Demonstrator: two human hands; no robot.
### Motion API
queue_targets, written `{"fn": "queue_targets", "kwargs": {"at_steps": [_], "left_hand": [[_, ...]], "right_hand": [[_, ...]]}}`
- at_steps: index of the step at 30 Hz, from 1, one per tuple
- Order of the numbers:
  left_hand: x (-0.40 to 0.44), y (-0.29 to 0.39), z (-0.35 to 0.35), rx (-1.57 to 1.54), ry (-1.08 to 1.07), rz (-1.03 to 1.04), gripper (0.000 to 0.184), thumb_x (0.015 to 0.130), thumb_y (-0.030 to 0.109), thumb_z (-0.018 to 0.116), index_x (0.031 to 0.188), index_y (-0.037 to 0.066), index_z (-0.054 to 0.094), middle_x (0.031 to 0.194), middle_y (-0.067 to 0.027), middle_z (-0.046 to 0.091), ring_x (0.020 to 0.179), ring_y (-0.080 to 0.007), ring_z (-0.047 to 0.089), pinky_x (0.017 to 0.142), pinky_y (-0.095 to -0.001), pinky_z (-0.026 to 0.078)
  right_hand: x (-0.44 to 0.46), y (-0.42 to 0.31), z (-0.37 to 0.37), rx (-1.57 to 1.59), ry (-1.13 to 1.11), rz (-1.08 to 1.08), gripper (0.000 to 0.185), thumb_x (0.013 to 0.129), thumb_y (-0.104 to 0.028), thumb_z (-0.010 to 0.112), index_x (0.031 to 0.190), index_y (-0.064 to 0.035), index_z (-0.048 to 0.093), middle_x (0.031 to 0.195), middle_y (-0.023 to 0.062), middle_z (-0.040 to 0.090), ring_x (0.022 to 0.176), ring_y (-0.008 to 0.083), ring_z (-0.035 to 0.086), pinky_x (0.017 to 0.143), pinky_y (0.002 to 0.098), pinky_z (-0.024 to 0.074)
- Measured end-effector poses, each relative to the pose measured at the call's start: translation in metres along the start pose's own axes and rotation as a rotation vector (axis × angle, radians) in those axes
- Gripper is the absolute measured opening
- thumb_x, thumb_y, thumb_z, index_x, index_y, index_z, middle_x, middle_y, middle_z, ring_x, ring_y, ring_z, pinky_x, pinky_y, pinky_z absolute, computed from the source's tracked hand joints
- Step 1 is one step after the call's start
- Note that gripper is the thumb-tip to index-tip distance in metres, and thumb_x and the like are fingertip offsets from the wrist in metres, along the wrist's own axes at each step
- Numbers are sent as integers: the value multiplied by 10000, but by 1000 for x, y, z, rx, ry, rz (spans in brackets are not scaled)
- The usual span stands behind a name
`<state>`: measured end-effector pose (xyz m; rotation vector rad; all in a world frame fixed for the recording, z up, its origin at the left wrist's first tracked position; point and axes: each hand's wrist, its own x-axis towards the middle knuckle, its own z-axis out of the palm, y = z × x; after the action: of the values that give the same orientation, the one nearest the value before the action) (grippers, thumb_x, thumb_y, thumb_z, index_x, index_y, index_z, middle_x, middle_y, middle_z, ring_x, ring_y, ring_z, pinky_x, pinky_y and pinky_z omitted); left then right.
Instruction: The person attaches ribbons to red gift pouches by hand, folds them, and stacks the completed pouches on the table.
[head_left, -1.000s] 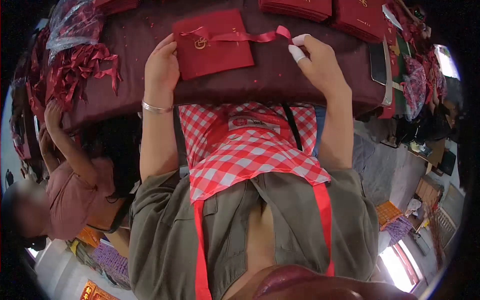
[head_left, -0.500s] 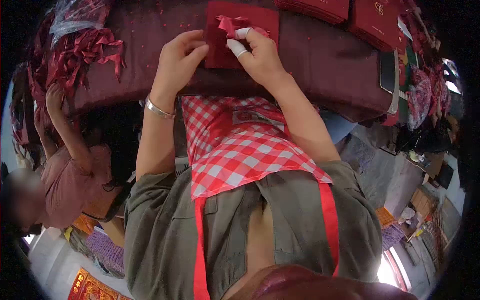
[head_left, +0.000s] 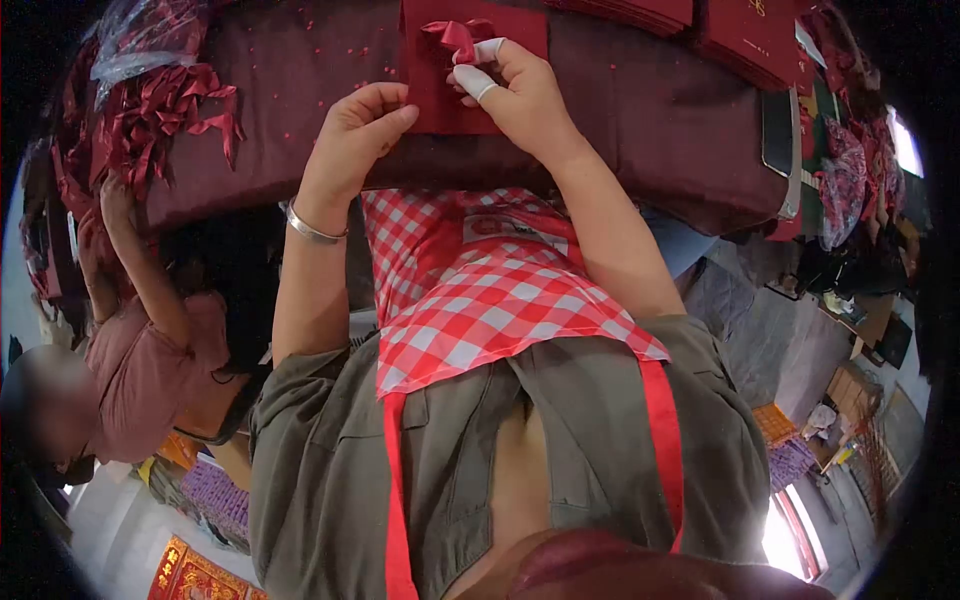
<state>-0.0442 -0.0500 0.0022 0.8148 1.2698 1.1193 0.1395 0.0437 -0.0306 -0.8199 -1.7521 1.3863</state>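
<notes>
A dark red card lies on the maroon tablecloth. Over the card is a pink-red ribbon, bunched up. My right hand, with white covers on thumb and forefinger, pinches the ribbon above the card. At the card's left edge is my left hand, its thumb and forefinger brought together at the edge. What its fingertips hold, if anything, is too small to make out. A silver bangle circles my left wrist.
Stacks of red cards stand at the back right, near a phone. Loose red ribbons and clear plastic lie at the left. A co-worker sits at the left, hands at the table's edge.
My right hand has come left over the card, gathering the stretched ribbon into a bunch. The card has shifted right and turned straighter. My left hand's fingers have left its side and closed together.
</notes>
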Motion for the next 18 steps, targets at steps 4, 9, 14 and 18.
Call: {"fn": "queue_targets", "kwargs": {"at_steps": [4, 9, 14, 18], "left_hand": [[-3, 2, 0, 62, -51, 28, 115, 878, 92, 620, 993, 87, 612, 790, 72, 561, 613, -5, 423, 519, -166, 320], [-2, -3, 1, 28, 4, 38, 170, 866, 93, 638, 1029, 51, 611, 778, 68, 559, 610, 10, 411, 513, -152, 314], [-1, -2, 4, 41, 57, 30, 178, 867, 98, 636, 1038, 52, 614, 777, 68, 559, 604, 13, 407, 511, -149, 312], [0, -4, 1, 13, 14, 37, 167, 867, 94, 634, 1026, 44, 620, 779, 72, 555, 602, 16, 405, 512, -146, 313]], "right_hand": [[-1, -7, -1, 143, 15, 51, 186, 854, -124, 626, 993, -1, 605, 893, 93, 652, 823, 149, 626, 714, 282, 506], [-3, -8, 1, 77, -11, 8, 153, 879, -103, 608, 1002, -11, 605, 895, 56, 647, 837, 114, 621, 705, 247, 513], [-16, -19, 11, -96, 75, -91, 157, 863, -128, 645, 956, -4, 625, 806, 17, 635, 726, 59, 550, 640, 235, 464], [-13, -17, 20, -104, 170, -196, 164, 812, -146, 661, 868, 2, 617, 779, 150, 620, 698, 301, 611, 610, 360, 479]]}}
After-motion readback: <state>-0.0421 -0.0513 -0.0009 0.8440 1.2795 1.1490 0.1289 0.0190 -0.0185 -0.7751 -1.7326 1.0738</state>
